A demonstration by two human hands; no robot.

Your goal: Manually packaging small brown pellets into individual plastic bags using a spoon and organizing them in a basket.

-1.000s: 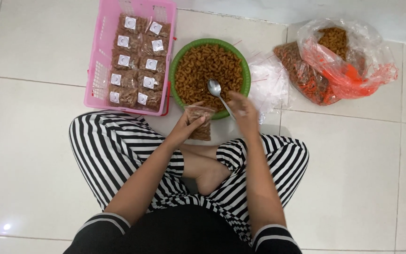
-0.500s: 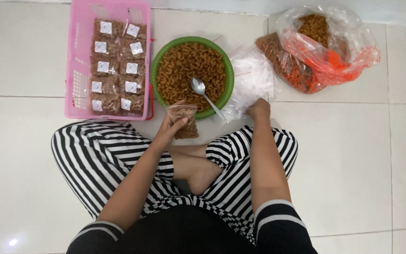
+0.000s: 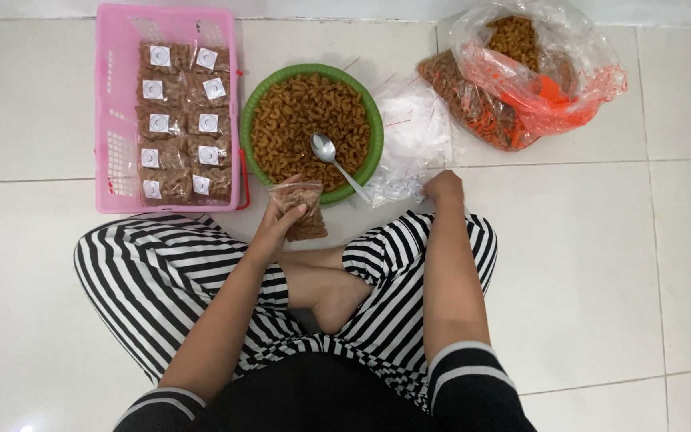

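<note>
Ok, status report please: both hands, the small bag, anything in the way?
Left hand holds small filled bag. Right hand on pile of empty clear bags. Spoon rests in green bowl. Nothing in the way.

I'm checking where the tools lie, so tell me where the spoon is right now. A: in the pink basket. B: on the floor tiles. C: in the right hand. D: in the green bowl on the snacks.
D: the spoon lies in the green bowl on the snacks, with its handle over the near rim, and neither hand touches it.
</note>
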